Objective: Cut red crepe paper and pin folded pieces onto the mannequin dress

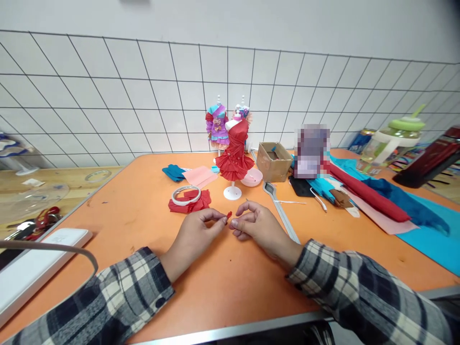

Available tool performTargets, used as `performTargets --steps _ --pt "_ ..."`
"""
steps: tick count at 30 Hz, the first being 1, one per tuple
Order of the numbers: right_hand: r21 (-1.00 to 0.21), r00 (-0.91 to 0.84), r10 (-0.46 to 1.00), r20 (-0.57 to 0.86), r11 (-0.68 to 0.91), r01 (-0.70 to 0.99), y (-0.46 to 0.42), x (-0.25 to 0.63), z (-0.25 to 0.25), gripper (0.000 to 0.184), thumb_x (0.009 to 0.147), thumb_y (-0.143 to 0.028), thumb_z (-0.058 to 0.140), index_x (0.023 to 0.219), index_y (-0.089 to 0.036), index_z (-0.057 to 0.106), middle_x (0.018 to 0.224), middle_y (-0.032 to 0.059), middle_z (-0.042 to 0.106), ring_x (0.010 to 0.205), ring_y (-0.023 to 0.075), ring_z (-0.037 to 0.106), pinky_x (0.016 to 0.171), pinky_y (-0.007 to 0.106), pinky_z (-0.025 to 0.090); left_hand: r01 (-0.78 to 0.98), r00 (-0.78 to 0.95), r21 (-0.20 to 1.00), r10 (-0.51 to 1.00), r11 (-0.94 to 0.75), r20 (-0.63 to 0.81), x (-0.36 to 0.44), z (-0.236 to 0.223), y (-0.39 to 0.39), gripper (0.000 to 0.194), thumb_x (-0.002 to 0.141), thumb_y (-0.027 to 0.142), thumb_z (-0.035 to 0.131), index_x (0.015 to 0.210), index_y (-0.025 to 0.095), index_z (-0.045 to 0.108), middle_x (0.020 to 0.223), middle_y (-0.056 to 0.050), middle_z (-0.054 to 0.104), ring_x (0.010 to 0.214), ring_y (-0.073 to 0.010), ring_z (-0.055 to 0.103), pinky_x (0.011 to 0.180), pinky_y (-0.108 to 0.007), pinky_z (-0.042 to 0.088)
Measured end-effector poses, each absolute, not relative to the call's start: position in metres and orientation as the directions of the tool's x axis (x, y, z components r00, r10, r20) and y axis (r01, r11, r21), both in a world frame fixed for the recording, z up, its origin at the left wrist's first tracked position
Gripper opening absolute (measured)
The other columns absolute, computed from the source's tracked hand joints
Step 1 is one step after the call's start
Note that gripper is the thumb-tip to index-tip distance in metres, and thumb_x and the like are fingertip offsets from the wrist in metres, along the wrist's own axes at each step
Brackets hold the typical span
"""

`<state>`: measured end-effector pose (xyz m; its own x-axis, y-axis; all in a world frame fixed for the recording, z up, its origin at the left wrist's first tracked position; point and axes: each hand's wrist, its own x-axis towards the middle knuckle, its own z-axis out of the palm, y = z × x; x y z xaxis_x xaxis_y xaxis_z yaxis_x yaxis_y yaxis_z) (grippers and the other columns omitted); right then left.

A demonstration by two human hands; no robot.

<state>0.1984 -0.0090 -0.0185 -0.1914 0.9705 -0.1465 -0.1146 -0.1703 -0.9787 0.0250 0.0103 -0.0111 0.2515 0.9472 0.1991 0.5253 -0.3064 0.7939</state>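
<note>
My left hand (196, 235) and my right hand (256, 226) rest close together on the orange table (143, 225), fingertips almost touching. Between them they pinch a tiny red scrap of paper (229, 214); the left thumb and forefinger hold it, and the right fingers are curled and pressed against it. Just beyond the hands stands a small mannequin in a red paper dress (235, 152) on a white base. To its left lies a heap of red paper pieces (190, 203) with a roll of white tape (186, 194) on top.
A second mannequin in a purple dress (217, 125) stands at the back by the wire grid. A cardboard box (273, 161), pink dish (251, 177), metal ruler (282, 213), blue, pink and red sheets (377, 199), a green-lidded bottle (390, 143) and a white device (36, 263) surround the hands.
</note>
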Motion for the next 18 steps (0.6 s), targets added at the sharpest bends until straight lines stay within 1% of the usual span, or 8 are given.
performTargets --steps 4,7,10,12,15,18 --pt "-0.973 -0.201 0.969 -0.147 -0.178 -0.149 -0.01 0.197 -0.017 0.052 0.059 -0.038 0.084 0.084 -0.021 0.041 0.064 -0.0042 0.065 0.06 0.0108 0.061 0.056 0.021 0.048 0.504 0.269 0.807 0.944 -0.307 0.191 0.027 -0.01 0.008 0.019 0.077 0.033 0.06 0.073 0.018 0.071 0.072 -0.002 0.075 0.067 -0.0171 0.067 0.065 -0.025 0.053" --pt "-0.97 -0.176 0.97 -0.168 -0.194 -0.145 -0.01 0.197 -0.017 0.057 0.058 -0.038 0.085 0.089 -0.022 0.039 0.066 -0.0047 0.066 0.062 0.0116 0.061 0.056 0.022 0.05 0.504 0.288 0.797 0.934 -0.334 0.209 0.026 -0.01 0.006 0.019 0.078 0.033 0.06 0.075 0.019 0.072 0.073 -0.002 0.075 0.068 -0.017 0.068 0.066 -0.024 0.053" --pt "-0.97 -0.192 0.962 -0.195 -0.217 -0.105 -0.009 0.198 -0.017 0.053 0.062 -0.038 0.083 0.096 -0.021 0.046 0.066 -0.0047 0.064 0.064 0.0118 0.06 0.056 0.023 0.051 0.52 0.31 0.763 0.918 -0.383 0.248 0.023 -0.012 0.005 0.018 0.08 0.031 0.06 0.076 0.019 0.073 0.075 -0.002 0.076 0.07 -0.0172 0.068 0.067 -0.025 0.053" --pt "-0.97 -0.213 0.954 -0.211 -0.231 -0.078 -0.009 0.198 -0.017 0.049 0.063 -0.036 0.082 0.097 -0.02 0.05 0.066 -0.0045 0.064 0.064 0.0113 0.06 0.056 0.022 0.051 0.535 0.345 0.732 0.9 -0.421 0.266 0.021 -0.013 0.005 0.018 0.081 0.031 0.06 0.078 0.02 0.073 0.078 -0.002 0.076 0.072 -0.0176 0.069 0.069 -0.026 0.053" --pt "-0.967 -0.223 0.947 -0.23 -0.248 -0.054 -0.011 0.198 -0.017 0.043 0.063 -0.035 0.081 0.093 -0.019 0.054 0.068 -0.0038 0.063 0.065 0.0114 0.06 0.055 0.022 0.051 0.533 0.41 0.695 0.866 -0.483 0.287 0.019 -0.012 0.006 0.018 0.083 0.03 0.059 0.081 0.02 0.074 0.081 -0.003 0.077 0.075 -0.0181 0.069 0.07 -0.027 0.052" --pt "-0.965 -0.231 0.944 -0.235 -0.254 -0.058 -0.012 0.199 -0.017 0.039 0.063 -0.036 0.08 0.089 -0.018 0.056 0.071 -0.0024 0.064 0.07 0.0127 0.062 0.056 0.022 0.052 0.492 0.459 0.683 0.827 -0.54 0.323 0.016 -0.011 0.008 0.018 0.085 0.028 0.059 0.084 0.02 0.074 0.083 -0.004 0.077 0.077 -0.018 0.069 0.072 -0.027 0.052"
